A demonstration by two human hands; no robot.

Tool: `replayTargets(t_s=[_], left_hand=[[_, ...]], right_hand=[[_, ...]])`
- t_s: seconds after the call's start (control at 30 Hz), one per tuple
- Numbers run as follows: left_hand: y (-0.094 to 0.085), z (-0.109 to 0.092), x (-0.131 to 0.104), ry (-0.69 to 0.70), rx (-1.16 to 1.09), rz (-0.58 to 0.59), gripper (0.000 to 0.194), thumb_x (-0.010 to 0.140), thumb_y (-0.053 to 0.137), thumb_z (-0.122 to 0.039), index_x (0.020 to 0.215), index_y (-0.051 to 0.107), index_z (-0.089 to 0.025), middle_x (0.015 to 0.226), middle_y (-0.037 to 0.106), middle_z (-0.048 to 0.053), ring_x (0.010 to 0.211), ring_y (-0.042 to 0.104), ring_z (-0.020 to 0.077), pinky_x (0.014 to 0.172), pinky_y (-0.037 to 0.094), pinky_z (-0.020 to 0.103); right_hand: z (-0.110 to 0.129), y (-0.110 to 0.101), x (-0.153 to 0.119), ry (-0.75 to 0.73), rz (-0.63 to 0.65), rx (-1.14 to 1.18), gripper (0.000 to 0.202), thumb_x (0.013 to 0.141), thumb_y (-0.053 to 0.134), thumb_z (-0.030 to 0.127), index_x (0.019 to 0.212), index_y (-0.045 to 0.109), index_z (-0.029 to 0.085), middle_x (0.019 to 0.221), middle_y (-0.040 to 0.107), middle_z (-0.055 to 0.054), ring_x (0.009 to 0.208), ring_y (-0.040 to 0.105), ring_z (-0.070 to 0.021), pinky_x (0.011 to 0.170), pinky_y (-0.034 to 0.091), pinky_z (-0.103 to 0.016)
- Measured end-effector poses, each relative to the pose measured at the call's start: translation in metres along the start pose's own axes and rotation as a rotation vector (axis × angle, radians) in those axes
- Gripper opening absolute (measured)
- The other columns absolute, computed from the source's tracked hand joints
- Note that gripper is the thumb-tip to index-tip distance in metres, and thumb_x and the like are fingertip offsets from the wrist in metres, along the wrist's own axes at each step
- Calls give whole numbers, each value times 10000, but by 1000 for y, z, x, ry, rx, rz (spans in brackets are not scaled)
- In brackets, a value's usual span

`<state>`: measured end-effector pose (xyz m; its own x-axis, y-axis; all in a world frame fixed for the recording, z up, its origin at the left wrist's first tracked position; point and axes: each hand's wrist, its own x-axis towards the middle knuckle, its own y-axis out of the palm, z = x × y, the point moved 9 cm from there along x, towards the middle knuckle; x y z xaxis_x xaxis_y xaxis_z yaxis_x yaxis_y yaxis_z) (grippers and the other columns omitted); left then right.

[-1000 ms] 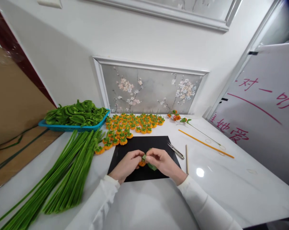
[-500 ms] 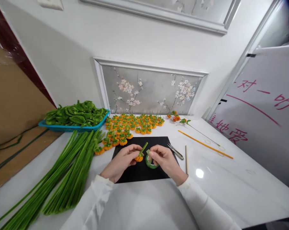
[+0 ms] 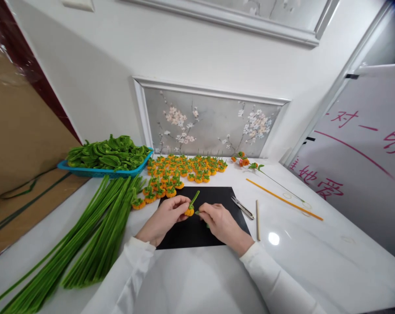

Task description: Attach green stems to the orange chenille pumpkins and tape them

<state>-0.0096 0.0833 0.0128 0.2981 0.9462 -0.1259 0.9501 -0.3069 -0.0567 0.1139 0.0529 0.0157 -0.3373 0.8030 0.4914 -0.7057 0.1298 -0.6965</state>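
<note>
My left hand [image 3: 166, 218] pinches a small orange pumpkin-shaped pipe-cleaner piece [image 3: 190, 212], its green fuzzy stem [image 3: 194, 199] pointing up and to the right. Just right of it, the closed fingers of my right hand [image 3: 222, 222] grip a strip of green tape [image 3: 197, 213], whose tip pokes out toward the orange piece with a small gap between. Most of the green tape roll [image 3: 207, 226] is hidden behind my right hand. Both hands are above a black mat [image 3: 184, 237] on the white table.
Thread snips [image 3: 243, 207] and a thin wooden stick [image 3: 258, 220] lie right of the mat. Many similar orange pieces [image 3: 184, 168] stand behind it. Leftward are green pipe cleaners [image 3: 95, 235] and a blue tray [image 3: 89, 171] of green leaves. An orange pipe cleaner [image 3: 284, 199] lies far right.
My right hand has lowered slightly and turned over the tape roll, covering it. The tape tip now points left at the orange piece. The view has shifted a little.
</note>
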Motion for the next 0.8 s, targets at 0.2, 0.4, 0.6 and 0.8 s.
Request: replayTargets(t_s=[0.2,0.4,0.6,0.8], left_hand=[[14,1,-4,-20,-77,76,198,720,680,-320,857,664,-178,832,634,22,740,587,132,709,479,251],[22,-2,-4,43,-22,147,208,748,652,-307,919,653,-188,898,645,28,798,597,147,750,478,265],[34,-12,-8,99,28,208,170,756,609,-248,914,611,-186,897,626,21,832,590,165,771,459,299],[37,-19,-11,206,207,240,136,787,555,-207,906,615,-182,885,621,14,840,560,170,769,433,296]], right_hand=[[-12,-28,-6,153,-189,219,184,927,454,274,816,580,199,718,633,-4,633,566,-132,609,427,-230],[-4,-29,-4,166,-185,319,181,906,473,248,818,620,188,667,594,5,592,552,-127,567,434,-226],[2,-30,-4,120,-181,155,113,849,545,178,808,646,207,712,665,-2,627,588,-150,638,431,-263],[2,-28,-4,123,-143,66,113,838,559,151,781,639,208,672,663,11,604,597,-148,664,413,-271]])
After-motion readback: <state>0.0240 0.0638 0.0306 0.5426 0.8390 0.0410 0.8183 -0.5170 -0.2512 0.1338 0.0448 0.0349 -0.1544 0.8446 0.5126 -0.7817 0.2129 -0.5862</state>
